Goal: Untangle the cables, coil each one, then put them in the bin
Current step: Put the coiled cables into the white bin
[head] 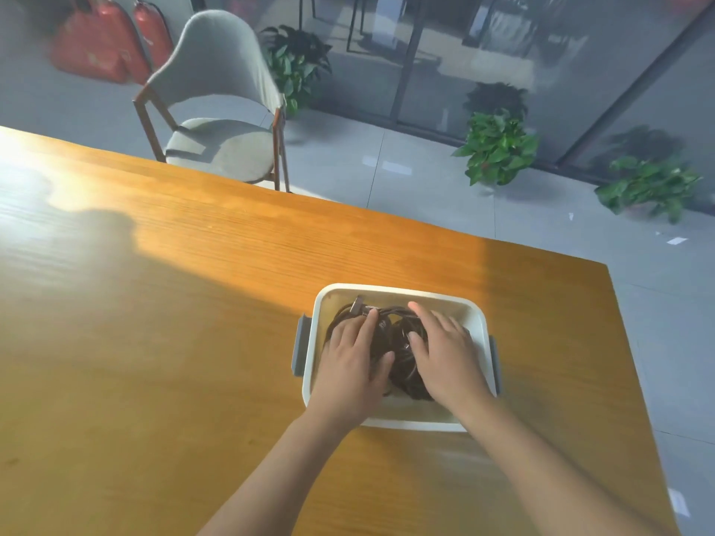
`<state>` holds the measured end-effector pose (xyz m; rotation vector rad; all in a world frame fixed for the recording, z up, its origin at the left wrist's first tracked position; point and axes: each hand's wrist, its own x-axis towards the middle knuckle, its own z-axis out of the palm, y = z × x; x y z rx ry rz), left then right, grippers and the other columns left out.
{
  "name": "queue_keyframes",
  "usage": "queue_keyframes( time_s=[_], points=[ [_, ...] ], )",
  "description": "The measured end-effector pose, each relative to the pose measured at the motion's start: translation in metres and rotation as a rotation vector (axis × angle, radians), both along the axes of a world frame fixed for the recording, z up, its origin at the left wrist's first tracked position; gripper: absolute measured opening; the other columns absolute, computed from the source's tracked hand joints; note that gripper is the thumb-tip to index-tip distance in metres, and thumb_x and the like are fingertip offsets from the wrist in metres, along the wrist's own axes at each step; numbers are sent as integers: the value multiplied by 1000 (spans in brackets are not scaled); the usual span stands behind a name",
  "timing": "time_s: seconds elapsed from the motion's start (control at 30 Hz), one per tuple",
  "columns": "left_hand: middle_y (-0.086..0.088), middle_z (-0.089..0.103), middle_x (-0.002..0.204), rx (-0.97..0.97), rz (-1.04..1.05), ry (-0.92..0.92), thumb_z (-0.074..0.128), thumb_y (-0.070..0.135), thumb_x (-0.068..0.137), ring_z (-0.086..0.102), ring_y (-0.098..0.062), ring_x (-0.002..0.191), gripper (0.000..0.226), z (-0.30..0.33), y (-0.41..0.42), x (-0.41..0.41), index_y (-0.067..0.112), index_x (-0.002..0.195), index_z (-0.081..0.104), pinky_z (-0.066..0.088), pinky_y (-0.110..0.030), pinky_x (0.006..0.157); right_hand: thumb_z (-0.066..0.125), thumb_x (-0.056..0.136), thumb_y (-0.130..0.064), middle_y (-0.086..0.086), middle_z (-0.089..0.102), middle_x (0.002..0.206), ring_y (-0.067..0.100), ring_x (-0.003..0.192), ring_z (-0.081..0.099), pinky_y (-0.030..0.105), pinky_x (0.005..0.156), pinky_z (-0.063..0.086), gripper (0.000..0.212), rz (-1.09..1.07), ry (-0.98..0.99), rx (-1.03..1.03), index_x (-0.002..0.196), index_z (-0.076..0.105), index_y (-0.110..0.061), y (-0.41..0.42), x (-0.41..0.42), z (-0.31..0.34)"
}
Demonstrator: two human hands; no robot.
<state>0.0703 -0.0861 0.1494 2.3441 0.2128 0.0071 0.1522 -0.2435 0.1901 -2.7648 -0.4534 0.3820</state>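
Note:
A white bin [398,292] with grey side handles stands on the wooden table near its right end. Inside it lie black cables [402,361] in a dark bundle, with a plug sticking up at the far left. My left hand [354,361] lies flat on the left part of the bundle, fingers straight. On the right part rests my right hand [445,350], its fingers spread and pressing down. Both hands cover much of the cables.
The wooden table [174,303] stretches far to the left, lit by sun. Its right edge runs close to the bin. Beyond the far edge stand a grey chair [220,102] and potted plants [499,148] on a tiled floor.

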Motion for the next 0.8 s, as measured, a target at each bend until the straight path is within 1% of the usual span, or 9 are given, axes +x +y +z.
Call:
queue_keyframes(
  time_s=[0.07, 0.13, 0.3, 0.37, 0.43, 0.5, 0.57, 0.67, 0.8],
  points=[
    [-2, 35, 163, 90, -30, 2, 35, 53, 105, 25, -23, 153, 73, -1, -3, -1, 17, 166, 19, 32, -43, 122, 36, 112, -34, -5, 50, 155, 19, 144, 42, 36, 118, 34, 51, 22, 2, -77, 161, 33, -23, -4, 2, -9],
    [-3, 32, 165, 137, -39, 8, 41, 47, 107, 21, -23, 154, 72, 0, -5, -2, 16, 166, 15, 30, -42, 122, 29, 112, -36, -4, 47, 157, 20, 145, 41, 36, 118, 34, 52, 67, -27, -172, 161, 31, -20, -7, 3, -13],
    [-2, 30, 166, 142, -55, 33, 44, 45, 108, 18, -22, 155, 73, 5, -4, -1, 17, 167, 10, 26, -42, 125, 26, 113, -37, -4, 45, 154, 20, 141, 42, 36, 115, 37, 48, 103, -1, -220, 157, 36, -20, -7, 11, -14],
    [-2, 30, 165, 150, -63, 29, 46, 46, 107, 20, -23, 155, 74, 7, -2, -4, 18, 167, 12, 26, -42, 125, 27, 113, -39, -4, 45, 155, 20, 142, 41, 37, 116, 36, 50, 91, 29, -181, 158, 37, -21, -7, 12, -10],
    [-1, 32, 164, 176, -56, 13, 48, 46, 106, 22, -23, 154, 74, 11, 2, -10, 19, 166, 16, 28, -43, 124, 30, 112, -41, -3, 43, 157, 21, 145, 39, 38, 118, 34, 52, 59, 49, -93, 159, 37, -20, -4, 9, -1],
    [-2, 32, 163, 192, -54, -24, 49, 46, 105, 24, -23, 153, 73, 18, 9, -19, 19, 165, 20, 32, -43, 122, 35, 112, -41, -1, 43, 158, 21, 147, 36, 38, 122, 30, 53, 65, 17, -4, 159, 39, -18, 5, 5, 12],
    [-1, 33, 163, 225, -36, -73, 49, 47, 104, 26, -23, 152, 72, 28, 19, -34, 18, 164, 23, 35, -42, 120, 41, 110, -38, 0, 46, 154, 20, 145, 37, 37, 121, 29, 52, 137, -52, 46, 157, 42, -16, 22, -3, 26],
    [-1, 33, 164, 279, 69, -100, 45, 50, 105, 26, -24, 153, 70, 40, 44, -61, 20, 164, 23, 34, -43, 118, 46, 109, -37, -2, 49, 149, 17, 140, 41, 36, 119, 32, 49, 294, -91, 119, 154, 47, -18, 60, -21, 42],
    [-4, 37, 162, 277, 227, -108, 42, 51, 105, 30, -25, 151, 68, 42, 89, -102, 17, 162, 30, 38, -45, 114, 45, 109, -42, -5, 43, 154, 15, 144, 36, 37, 119, 30, 50, 460, -74, 116, 155, 44, -25, 119, -52, 45]
  ],
)
